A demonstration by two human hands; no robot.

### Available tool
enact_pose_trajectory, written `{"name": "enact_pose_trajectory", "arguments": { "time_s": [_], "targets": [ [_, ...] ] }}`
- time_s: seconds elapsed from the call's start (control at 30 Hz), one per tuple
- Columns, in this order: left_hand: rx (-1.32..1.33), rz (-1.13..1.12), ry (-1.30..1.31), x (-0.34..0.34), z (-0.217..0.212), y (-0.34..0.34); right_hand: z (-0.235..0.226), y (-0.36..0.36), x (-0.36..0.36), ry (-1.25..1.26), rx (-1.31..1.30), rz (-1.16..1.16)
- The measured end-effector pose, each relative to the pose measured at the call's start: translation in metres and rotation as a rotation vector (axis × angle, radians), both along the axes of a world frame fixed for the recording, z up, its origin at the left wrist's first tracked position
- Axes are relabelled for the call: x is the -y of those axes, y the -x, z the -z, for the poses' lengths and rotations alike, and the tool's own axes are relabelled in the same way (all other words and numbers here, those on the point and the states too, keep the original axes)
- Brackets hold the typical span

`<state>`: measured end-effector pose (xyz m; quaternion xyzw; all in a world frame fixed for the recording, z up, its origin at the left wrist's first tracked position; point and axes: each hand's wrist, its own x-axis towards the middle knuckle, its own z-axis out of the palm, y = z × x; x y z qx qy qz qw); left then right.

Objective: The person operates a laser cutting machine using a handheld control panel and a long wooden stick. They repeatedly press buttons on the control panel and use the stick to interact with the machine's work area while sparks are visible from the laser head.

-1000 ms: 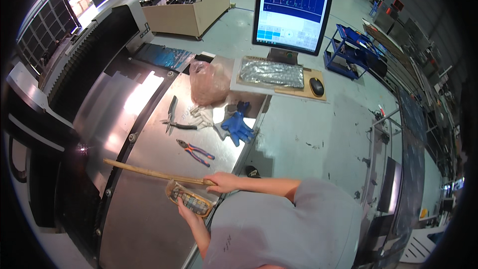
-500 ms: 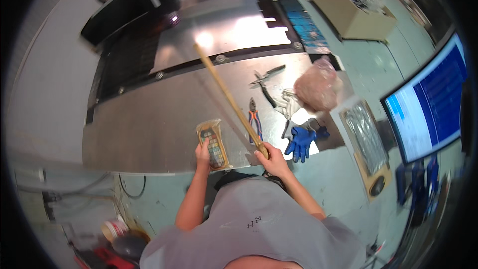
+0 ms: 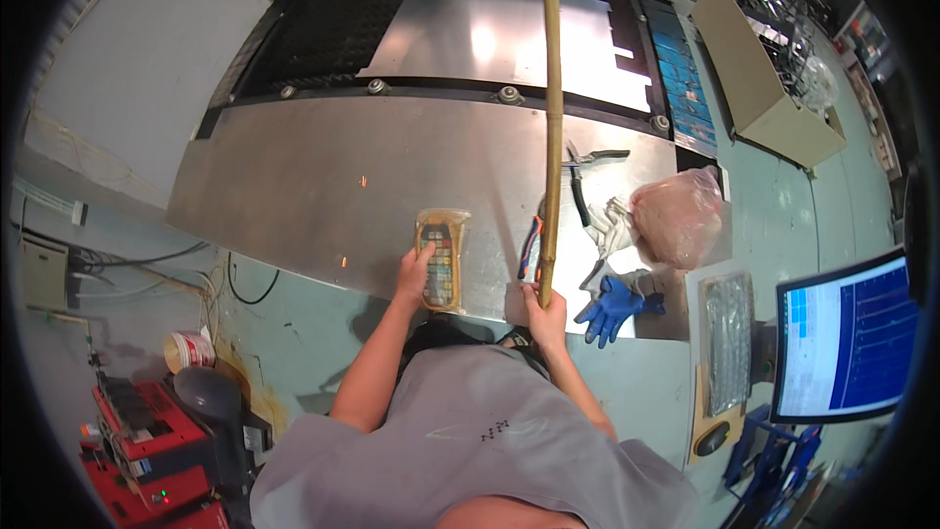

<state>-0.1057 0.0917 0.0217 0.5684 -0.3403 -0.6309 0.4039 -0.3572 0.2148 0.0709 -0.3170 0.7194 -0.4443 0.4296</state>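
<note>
My left hand [image 3: 412, 279] is closed on the side of a handheld keypad remote [image 3: 446, 279] in a yellowed clear plastic cover, its thumb on the keys. My right hand [image 3: 548, 321] grips the near end of a long bamboo stick [image 3: 553, 108], which points away over the metal table [image 3: 284, 176]. Just left of the stick, partly behind it, lie pliers [image 3: 530, 247] with blue and orange handles. On its right are black-handled pliers [image 3: 579, 198], white gloves [image 3: 615, 227] and a blue-coated glove [image 3: 612, 308].
A pinkish plastic bag [image 3: 681, 216] sits at the table's right. Beyond it stand a covered keyboard [image 3: 728, 343], a mouse [image 3: 712, 439] and a monitor [image 3: 842, 333]. Behind the table lies a shiny metal sheet [image 3: 480, 20] on a dark machine bed. Red equipment [image 3: 157, 441] stands lower left.
The bamboo stick has swung from leaning far left to nearly straight ahead. My view has shifted left, bringing the red equipment into fuller sight. Two small orange glints now show on the table.
</note>
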Motion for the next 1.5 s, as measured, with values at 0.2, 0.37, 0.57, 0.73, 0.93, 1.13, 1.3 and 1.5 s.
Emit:
{"name": "enact_pose_trajectory", "arguments": {
  "time_s": [0.2, 0.37, 0.57, 0.73, 0.93, 1.13, 1.3, 1.5],
  "targets": [
    [-0.068, 0.086, -0.04, -0.007, -0.002, -0.004, 0.025, -0.012, -0.003, -0.035, 0.028, 0.052],
    [-0.133, 0.165, -0.061, 0.001, -0.016, -0.011, 0.017, -0.024, 0.037, 0.058, -0.023, 0.06],
    [-0.012, 0.168, -0.062, 0.035, -0.017, -0.052, -0.035, -0.046, 0.075, 0.213, -0.115, 0.036],
    [0.039, 0.153, -0.011, 0.065, -0.013, -0.089, -0.019, -0.072, 0.071, 0.139, 0.125, -0.027],
    [-0.064, 0.152, -0.052, 0.089, -0.006, -0.109, 0.048, -0.12, 0.045, -0.065, -0.072, 0.169],
    [-0.201, 0.187, -0.163, 0.098, -0.004, -0.119, 0.042, -0.12, 0.097, -0.03, -0.193, 0.147],
    [-0.262, 0.182, -0.211, 0.099, -0.005, -0.124, 0.039, -0.114, 0.123, 0.083, -0.463, 0.176],
    [-0.251, 0.234, -0.166, 0.098, -0.001, -0.124, 0.041, -0.122, 0.127, -0.073, -0.593, 0.182]
  ]
}}
